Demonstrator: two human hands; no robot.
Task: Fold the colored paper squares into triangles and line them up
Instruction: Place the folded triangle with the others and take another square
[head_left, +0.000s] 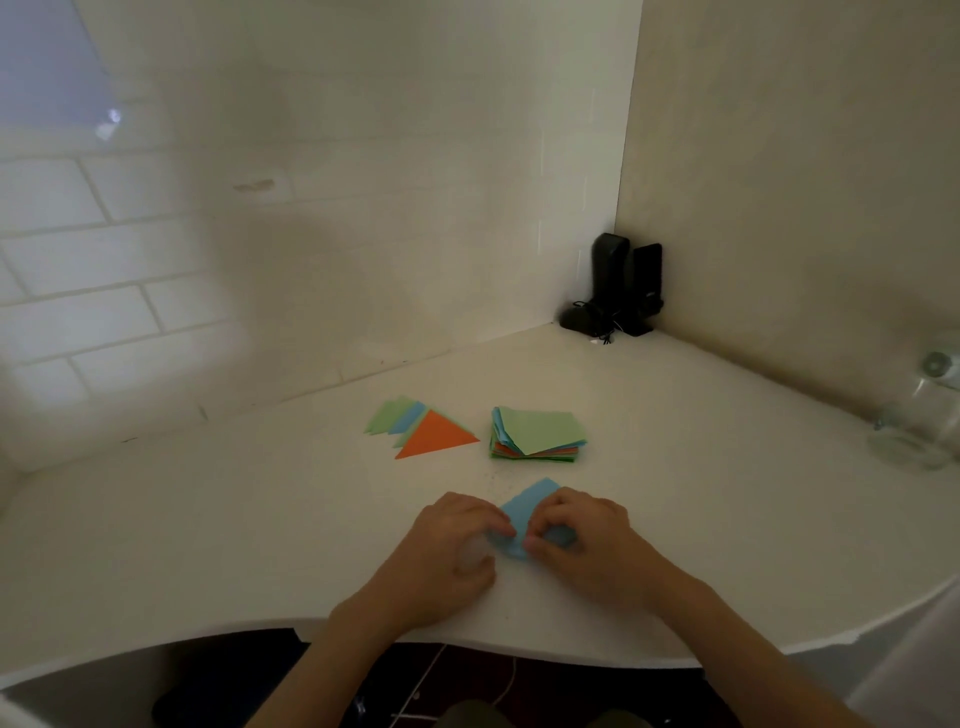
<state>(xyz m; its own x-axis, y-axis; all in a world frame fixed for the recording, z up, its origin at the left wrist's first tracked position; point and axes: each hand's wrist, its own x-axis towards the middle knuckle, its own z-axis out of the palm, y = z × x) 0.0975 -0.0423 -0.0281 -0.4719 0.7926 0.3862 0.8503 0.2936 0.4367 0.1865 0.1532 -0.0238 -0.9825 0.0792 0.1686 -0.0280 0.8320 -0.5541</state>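
Near the front edge of the white table (208, 545), I'm pinching a blue paper (524, 512) with my left hand (457, 540) and right hand (576, 535), folded triangles (423, 430) lying behind, paper stack (537, 434) sitting beside them.

Bare forearms (332, 639), no sleeves, rings or watch

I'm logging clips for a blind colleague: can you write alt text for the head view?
Both hands, left hand and right hand, pinch a blue paper on a white table. Beyond it lie overlapping folded triangles, orange on top, beside a stack of squares. Black speakers stand in the corner.
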